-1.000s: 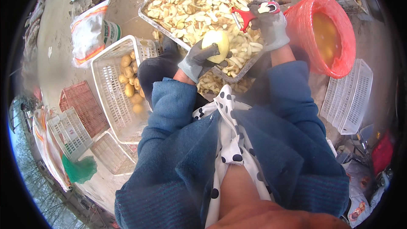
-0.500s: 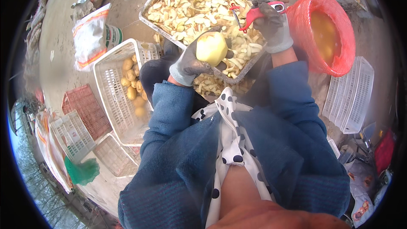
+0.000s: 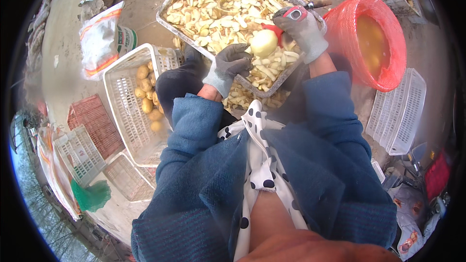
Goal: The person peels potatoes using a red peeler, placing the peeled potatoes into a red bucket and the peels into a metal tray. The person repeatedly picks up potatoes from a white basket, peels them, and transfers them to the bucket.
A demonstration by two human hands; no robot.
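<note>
My right hand (image 3: 304,27), in a grey glove with a dark palm, is closed round a red-handled peeler (image 3: 276,32). A peeled pale-yellow potato (image 3: 263,43) is against the peeler's red part, beside my right fingers; what supports it is partly hidden. Just to its lower left is my left hand (image 3: 230,64), also gloved, its loosely bent fingers pointing at the potato and not wrapped round it. Below both hands, a large tray (image 3: 187,39) is heaped with potato peelings (image 3: 218,12), with thicker pale strips near its front corner.
Left of my knee, a white plastic crate (image 3: 121,97) contains unpeeled potatoes (image 3: 145,94). A red-lined bucket (image 3: 340,34) of cloudy liquid stands right of the tray. Near it is a white basket (image 3: 398,111). A white sack (image 3: 99,43) and a reddish crate (image 3: 94,126) are farther left.
The potato has moved right, out of my left palm to beside my right hand. My right hand has come slightly left and lower, turning the peeler. The left hand's fingers no longer wrap the potato.
</note>
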